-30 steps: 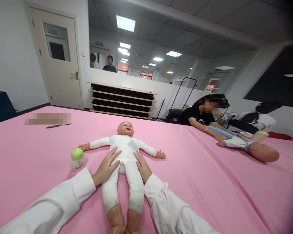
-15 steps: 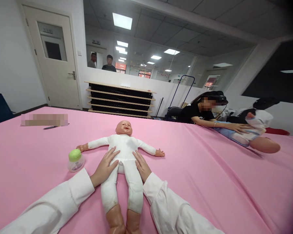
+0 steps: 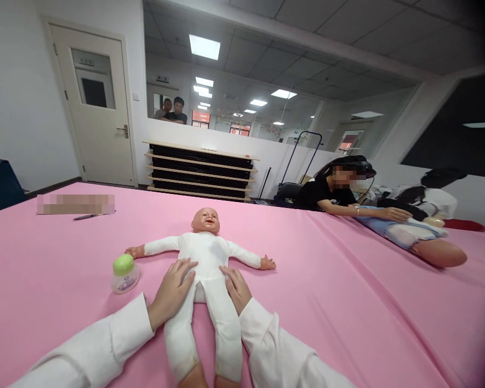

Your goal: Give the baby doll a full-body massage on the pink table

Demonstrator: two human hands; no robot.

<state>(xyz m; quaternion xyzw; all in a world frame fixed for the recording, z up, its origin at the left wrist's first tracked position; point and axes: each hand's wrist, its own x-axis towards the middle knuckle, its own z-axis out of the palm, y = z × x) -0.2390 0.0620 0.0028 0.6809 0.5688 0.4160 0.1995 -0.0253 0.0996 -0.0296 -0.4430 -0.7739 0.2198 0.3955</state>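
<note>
A baby doll (image 3: pixel 204 253) with a white cloth body lies face up in front of me, arms spread wide and legs toward me. My left hand (image 3: pixel 173 291) rests flat on the doll's hip and belly at the left, fingers stretched out. On the other side, my right hand (image 3: pixel 236 288) lies against its hip, fingers extended over the lower belly. Neither hand grips anything. Close to the doll's hand at the left stands a clear jar (image 3: pixel 125 275) with a green lid.
Pink cloth (image 3: pixel 331 312) covers the table. A pen (image 3: pixel 84 217) lies at the far left beside a blurred patch. At the right, a co-worker (image 3: pixel 327 188) touches another doll (image 3: pixel 438 252). Behind the table stand stacked boards (image 3: pixel 202 167) and a trolley handle (image 3: pixel 307 134).
The view has tilted slightly upward. My hands stay on the doll with little movement. The co-worker's hand has shifted on the other doll, whose raised arm has dropped.
</note>
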